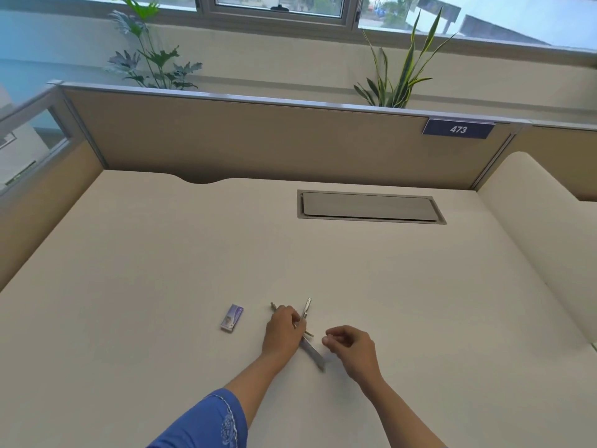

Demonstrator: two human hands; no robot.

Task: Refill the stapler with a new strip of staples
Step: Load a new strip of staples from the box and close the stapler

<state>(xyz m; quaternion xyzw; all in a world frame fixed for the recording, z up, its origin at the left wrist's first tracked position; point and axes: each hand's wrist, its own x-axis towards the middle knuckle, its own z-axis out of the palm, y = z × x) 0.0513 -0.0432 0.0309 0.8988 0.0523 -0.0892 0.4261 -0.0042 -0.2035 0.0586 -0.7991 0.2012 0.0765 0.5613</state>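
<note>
A metal stapler (312,350) lies opened out on the beige desk (161,253), its top arm raised toward the upper right and its base running down to the lower right. My left hand (282,328) rests on the stapler's middle and grips it, hiding the hinge. My right hand (350,345) hovers just right of the stapler with thumb and fingers pinched together; whether a strip of staples sits between them is too small to tell. A small purple and white staple box (231,317) lies on the desk to the left of my left hand.
A grey cable hatch (368,206) is set into the desk at the back right. Beige partition walls (258,140) enclose the desk, with a blue sign reading 473 (458,129). Two potted plants stand behind the partition.
</note>
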